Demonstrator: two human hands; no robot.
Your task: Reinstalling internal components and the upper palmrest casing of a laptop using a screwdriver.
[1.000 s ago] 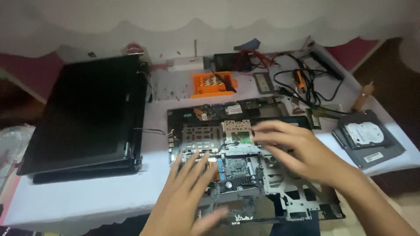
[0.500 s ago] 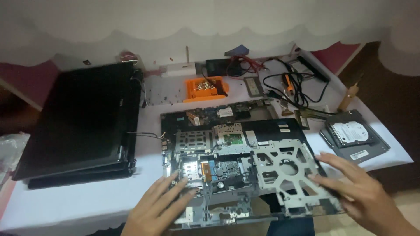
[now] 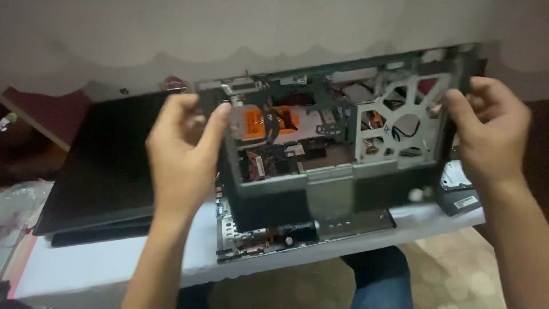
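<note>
Both my hands hold a dark grey laptop frame [image 3: 334, 180] with a metal cut-out plate, raised above the table and tilted toward me. My left hand [image 3: 183, 151] grips its left edge. My right hand [image 3: 492, 129] grips its right edge. Under the raised frame lies the laptop's bare motherboard base [image 3: 251, 240] near the table's front edge. Through the frame's openings I see an orange part [image 3: 274, 123] and cables on the table behind.
A black laptop lid [image 3: 108, 171] lies flat on the left of the white table [image 3: 114, 266]. A hard drive [image 3: 454, 177] on a black caddy sits at the right edge. A plastic bag [image 3: 17, 206] is at far left. My knees show below the table.
My hands moved from the flat chassis to its two sides and lifted the frame off the base, tilting it up toward me. The camera dropped closer.
</note>
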